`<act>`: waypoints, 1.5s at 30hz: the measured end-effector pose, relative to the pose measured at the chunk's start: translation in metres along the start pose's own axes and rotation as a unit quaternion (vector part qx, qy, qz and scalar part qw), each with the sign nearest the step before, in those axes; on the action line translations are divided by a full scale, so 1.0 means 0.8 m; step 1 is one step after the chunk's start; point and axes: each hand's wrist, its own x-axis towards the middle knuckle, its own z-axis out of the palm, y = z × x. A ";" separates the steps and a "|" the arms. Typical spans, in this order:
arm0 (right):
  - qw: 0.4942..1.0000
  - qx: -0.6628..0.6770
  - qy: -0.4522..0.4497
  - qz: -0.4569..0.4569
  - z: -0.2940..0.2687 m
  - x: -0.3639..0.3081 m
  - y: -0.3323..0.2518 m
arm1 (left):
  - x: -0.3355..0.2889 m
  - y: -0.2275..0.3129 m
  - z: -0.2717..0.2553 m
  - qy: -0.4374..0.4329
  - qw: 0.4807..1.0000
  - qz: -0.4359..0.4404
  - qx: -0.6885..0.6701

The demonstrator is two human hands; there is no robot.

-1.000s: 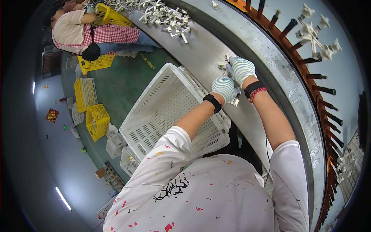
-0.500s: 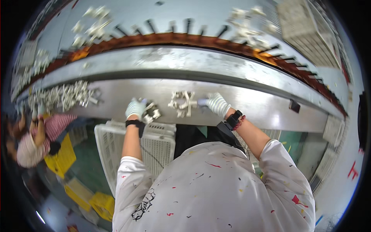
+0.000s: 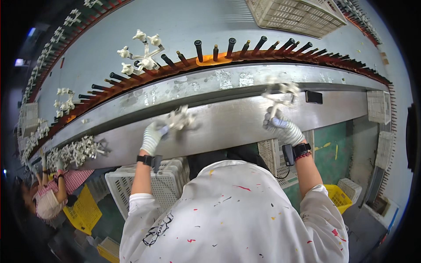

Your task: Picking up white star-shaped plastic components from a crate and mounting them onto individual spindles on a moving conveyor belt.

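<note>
Both my hands wear striped knit gloves. My left hand [image 3: 153, 135] is closed on a white branched part [image 3: 180, 118], which it holds just over the metal bench [image 3: 228, 127]; motion blurs the part. Farther right, my right hand [image 3: 283, 127] grips another white branched part [image 3: 283, 93] by its lower end, tilted up near the rail's edge. This one is smeared too. A similar white part [image 3: 142, 55] with several knobbed arms sits on the pegs of the line beyond the rail, ahead and to the left.
A curved row of black-tipped pegs [image 3: 231, 46] runs behind the metal rail [image 3: 201, 83]. White parts [image 3: 76, 151] lie heaped at the bench's left, near another person [image 3: 50, 197]. A dark phone-like slab [image 3: 314, 97] lies on the right. White crates [image 3: 144, 179] stand below the bench.
My right hand has taken hold of a white part and lifted it to the right. The left hand has raised its part off the bench. The view has turned, and the peg line has shifted.
</note>
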 end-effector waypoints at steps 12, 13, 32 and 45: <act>0.996 0.002 0.067 -0.061 -0.111 -0.030 -0.056 | 0.036 0.292 0.287 -0.254 0.827 0.252 -0.434; 0.995 -0.005 0.075 -0.066 -0.118 -0.033 -0.061 | 0.061 0.315 0.292 -0.275 0.833 0.334 -0.344; 0.784 -0.253 0.298 -0.482 -0.274 0.038 -0.356 | 0.180 0.345 0.365 0.334 0.823 0.440 0.129; -0.011 -0.925 0.377 -0.052 -0.349 0.128 -0.367 | 0.173 0.358 0.347 0.283 0.840 0.281 0.368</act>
